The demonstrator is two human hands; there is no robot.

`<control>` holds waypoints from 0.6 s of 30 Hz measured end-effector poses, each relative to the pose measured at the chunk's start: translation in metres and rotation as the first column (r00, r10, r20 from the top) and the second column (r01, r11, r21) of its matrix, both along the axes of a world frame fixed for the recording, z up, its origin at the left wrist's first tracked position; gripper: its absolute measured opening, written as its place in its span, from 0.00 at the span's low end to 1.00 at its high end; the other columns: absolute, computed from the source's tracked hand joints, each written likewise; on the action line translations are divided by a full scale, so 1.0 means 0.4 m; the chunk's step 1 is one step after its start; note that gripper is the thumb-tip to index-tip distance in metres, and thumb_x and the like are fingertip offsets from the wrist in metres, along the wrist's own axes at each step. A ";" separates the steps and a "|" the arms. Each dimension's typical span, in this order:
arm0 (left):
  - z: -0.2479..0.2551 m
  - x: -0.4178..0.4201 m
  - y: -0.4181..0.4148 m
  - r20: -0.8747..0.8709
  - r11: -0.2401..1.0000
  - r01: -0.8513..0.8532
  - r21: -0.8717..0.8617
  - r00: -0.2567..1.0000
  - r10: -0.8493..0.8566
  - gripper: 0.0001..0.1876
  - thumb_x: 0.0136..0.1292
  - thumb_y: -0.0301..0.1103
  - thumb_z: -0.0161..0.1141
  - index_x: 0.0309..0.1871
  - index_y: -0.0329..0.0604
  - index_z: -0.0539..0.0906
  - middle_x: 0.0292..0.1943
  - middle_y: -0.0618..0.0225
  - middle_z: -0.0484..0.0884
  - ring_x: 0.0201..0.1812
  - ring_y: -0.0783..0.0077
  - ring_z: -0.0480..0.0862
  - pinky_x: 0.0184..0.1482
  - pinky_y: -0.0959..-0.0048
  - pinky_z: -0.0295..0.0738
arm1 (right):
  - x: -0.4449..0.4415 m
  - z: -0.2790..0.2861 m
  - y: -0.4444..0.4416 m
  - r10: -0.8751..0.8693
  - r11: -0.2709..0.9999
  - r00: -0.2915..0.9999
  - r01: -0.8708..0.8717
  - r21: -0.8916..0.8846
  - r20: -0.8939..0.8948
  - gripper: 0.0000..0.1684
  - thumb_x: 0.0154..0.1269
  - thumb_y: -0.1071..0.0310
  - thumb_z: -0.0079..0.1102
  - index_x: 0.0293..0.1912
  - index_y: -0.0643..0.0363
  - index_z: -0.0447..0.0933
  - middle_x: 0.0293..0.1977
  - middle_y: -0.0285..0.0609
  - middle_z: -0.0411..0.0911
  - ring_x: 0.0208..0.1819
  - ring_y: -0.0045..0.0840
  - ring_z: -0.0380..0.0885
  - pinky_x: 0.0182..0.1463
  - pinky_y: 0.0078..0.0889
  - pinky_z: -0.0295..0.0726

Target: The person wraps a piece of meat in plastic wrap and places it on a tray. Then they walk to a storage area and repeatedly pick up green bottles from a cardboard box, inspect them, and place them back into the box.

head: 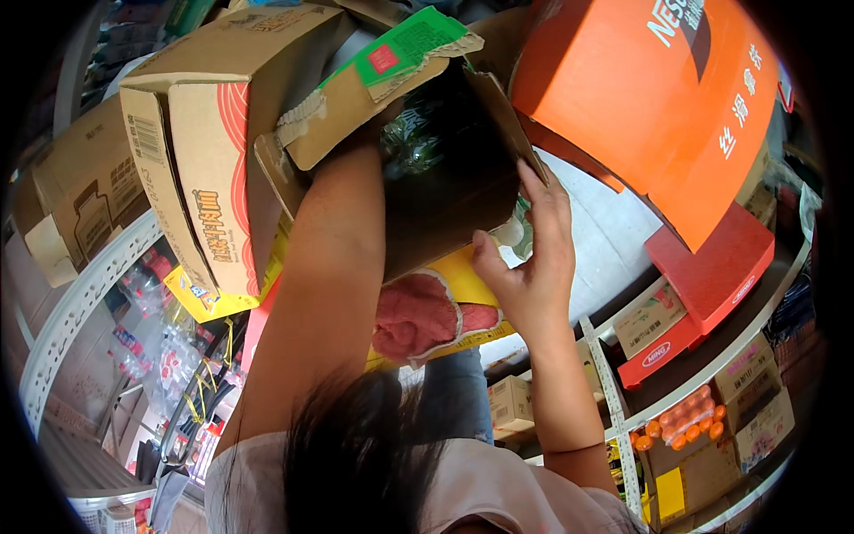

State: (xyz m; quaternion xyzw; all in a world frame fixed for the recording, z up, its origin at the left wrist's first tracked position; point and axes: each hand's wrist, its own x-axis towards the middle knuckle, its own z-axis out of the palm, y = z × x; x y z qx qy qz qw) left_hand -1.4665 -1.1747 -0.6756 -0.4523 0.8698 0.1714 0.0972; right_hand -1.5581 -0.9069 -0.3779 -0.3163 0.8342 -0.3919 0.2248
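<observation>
An open cardboard box (440,220) with torn flaps, one of them green outside, is tilted towards me. My left arm reaches into it, and the left hand is hidden inside, behind the flap. Shiny, clear-wrapped or glassy items (410,143) show in the dark interior. My right hand (544,247) is at the box's right edge, fingers on the rim and thumb apart near the lower edge. Beside that thumb is a clear, rounded object (517,233). Below the box lies a pink cloth (417,317) on a yellow surface bearing print.
A beef noodle carton (207,187) stands left, an orange Nescafé carton (634,100) upper right. Red boxes (714,267) rest on the right metal shelf, above orange balls in clear packaging (690,420). A perforated rail (87,300) curves at left, past plastic-wrapped bottles (143,334).
</observation>
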 end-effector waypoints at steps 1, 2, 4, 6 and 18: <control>0.000 -0.003 0.001 0.000 1.000 0.006 0.001 1.000 -0.006 0.33 0.57 0.34 0.63 0.68 0.38 0.69 0.67 0.47 0.71 0.68 0.50 0.71 0.67 0.58 0.69 | 0.000 -0.002 0.000 -0.007 1.000 1.000 0.007 -0.008 0.014 0.44 0.44 0.71 0.74 0.64 0.62 0.70 0.62 0.58 0.69 0.61 0.51 0.73 0.61 0.40 0.76; 0.003 0.006 0.004 0.003 1.000 0.009 -0.005 1.000 -0.009 0.34 0.57 0.33 0.62 0.69 0.39 0.69 0.67 0.47 0.71 0.68 0.50 0.71 0.67 0.58 0.69 | 0.001 -0.005 -0.001 -0.007 1.000 1.000 0.007 -0.010 0.011 0.44 0.44 0.71 0.74 0.64 0.62 0.70 0.62 0.58 0.69 0.61 0.51 0.73 0.61 0.40 0.76; 0.006 0.007 0.011 0.002 1.000 0.013 -0.007 1.000 -0.013 0.34 0.57 0.33 0.62 0.69 0.39 0.69 0.67 0.47 0.71 0.68 0.50 0.71 0.67 0.58 0.69 | 0.000 -0.007 -0.001 -0.004 1.000 1.000 0.005 -0.011 0.003 0.43 0.44 0.70 0.74 0.64 0.62 0.70 0.63 0.58 0.69 0.61 0.51 0.73 0.61 0.40 0.75; 0.011 0.008 0.016 0.001 1.000 0.014 -0.012 1.000 -0.014 0.34 0.57 0.33 0.62 0.69 0.39 0.68 0.67 0.47 0.71 0.68 0.50 0.71 0.67 0.58 0.69 | -0.001 -0.007 -0.003 -0.008 1.000 1.000 0.008 -0.008 0.012 0.43 0.45 0.70 0.73 0.63 0.62 0.70 0.63 0.58 0.69 0.61 0.51 0.73 0.61 0.40 0.75; 0.006 0.005 0.021 0.007 0.999 0.026 -0.035 1.000 -0.026 0.35 0.58 0.32 0.61 0.71 0.40 0.66 0.67 0.46 0.71 0.68 0.49 0.71 0.67 0.58 0.69 | -0.002 -0.007 0.003 0.008 1.000 1.000 -0.008 -0.013 -0.015 0.42 0.44 0.71 0.73 0.63 0.63 0.71 0.62 0.58 0.70 0.62 0.51 0.72 0.61 0.42 0.75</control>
